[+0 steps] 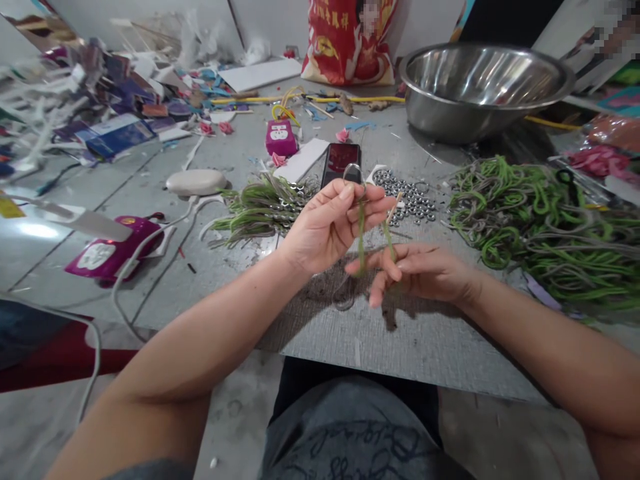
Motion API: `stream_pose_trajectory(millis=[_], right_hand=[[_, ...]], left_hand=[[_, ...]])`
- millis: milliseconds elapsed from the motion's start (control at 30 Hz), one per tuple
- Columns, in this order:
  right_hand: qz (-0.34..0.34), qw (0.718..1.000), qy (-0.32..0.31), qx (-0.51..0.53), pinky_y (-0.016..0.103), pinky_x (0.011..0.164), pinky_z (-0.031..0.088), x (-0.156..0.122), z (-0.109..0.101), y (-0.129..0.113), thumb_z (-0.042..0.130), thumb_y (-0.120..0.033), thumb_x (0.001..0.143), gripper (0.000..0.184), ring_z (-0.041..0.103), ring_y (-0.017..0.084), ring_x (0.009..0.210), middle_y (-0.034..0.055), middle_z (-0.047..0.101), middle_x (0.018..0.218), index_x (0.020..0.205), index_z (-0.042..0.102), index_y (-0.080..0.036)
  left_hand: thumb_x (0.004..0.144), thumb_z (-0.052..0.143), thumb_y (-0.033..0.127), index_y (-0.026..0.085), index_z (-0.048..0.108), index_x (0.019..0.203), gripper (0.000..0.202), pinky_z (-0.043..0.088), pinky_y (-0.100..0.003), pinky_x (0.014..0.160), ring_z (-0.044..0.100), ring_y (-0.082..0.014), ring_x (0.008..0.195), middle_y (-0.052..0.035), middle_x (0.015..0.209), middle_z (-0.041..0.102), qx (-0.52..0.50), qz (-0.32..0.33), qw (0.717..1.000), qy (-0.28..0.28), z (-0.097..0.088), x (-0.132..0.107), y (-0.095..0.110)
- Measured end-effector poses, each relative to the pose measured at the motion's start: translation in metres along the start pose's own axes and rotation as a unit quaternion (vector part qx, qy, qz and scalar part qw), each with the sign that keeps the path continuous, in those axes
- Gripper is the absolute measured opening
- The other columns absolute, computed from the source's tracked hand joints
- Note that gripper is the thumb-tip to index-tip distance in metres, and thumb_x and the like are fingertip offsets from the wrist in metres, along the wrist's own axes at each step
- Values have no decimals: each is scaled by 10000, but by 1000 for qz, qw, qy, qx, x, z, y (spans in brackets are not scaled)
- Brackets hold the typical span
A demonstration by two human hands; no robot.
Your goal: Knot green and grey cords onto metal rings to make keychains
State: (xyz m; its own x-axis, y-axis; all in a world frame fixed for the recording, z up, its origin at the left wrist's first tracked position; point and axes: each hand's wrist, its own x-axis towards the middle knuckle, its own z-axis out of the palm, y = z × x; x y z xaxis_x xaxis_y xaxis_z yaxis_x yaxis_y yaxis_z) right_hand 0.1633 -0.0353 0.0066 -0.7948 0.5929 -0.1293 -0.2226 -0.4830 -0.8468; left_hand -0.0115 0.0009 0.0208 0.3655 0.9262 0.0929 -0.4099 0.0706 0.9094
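Note:
My left hand [333,223] is raised above the table's middle, fingers pinched on the top of a green cord loop [361,233] that carries a small metal ring [353,172]. Just below and to the right, my right hand [417,270] is closed on the cord's lower ends, which run between its fingers. A pile of small metal rings [407,197] lies right behind my hands. A bundle of finished green and grey cords [257,210] lies to the left of my left hand.
A big tangle of green and grey cords [540,220] covers the right side. A steel bowl [480,83] stands at the back right, a dark phone [341,160] behind my hands. A magenta device [107,250] with white cable lies left; clutter fills the far left.

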Motion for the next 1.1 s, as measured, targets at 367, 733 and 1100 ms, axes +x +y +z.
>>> stream_pose_trajectory(millis=[367,733,1100], right_hand=[[14,998,58,37,220,557,454,-2,-9,2,604,-243,759,112,584,83,531,10,647,707,714,631,-143],[22,989,144,-7,188,495,409,1,-15,4,701,-390,694,293,532,62,473,-11,601,553,561,620,-143],[46,985,148,-81,213,451,319,0,-14,4,706,-477,652,395,454,57,417,-35,512,446,475,575,-149]], left_hand=[[869,508,223,167,496,721,159,540,-232,790,658,-83,783,23,784,611,-30,-6,999,24,-12,11,-3],[877,399,121,144,531,683,235,418,-154,436,465,-14,410,18,613,565,-124,-46,991,5,-12,12,4],[843,520,198,164,521,661,185,411,-162,450,478,-19,437,44,587,527,-93,-45,994,31,-13,13,7]])
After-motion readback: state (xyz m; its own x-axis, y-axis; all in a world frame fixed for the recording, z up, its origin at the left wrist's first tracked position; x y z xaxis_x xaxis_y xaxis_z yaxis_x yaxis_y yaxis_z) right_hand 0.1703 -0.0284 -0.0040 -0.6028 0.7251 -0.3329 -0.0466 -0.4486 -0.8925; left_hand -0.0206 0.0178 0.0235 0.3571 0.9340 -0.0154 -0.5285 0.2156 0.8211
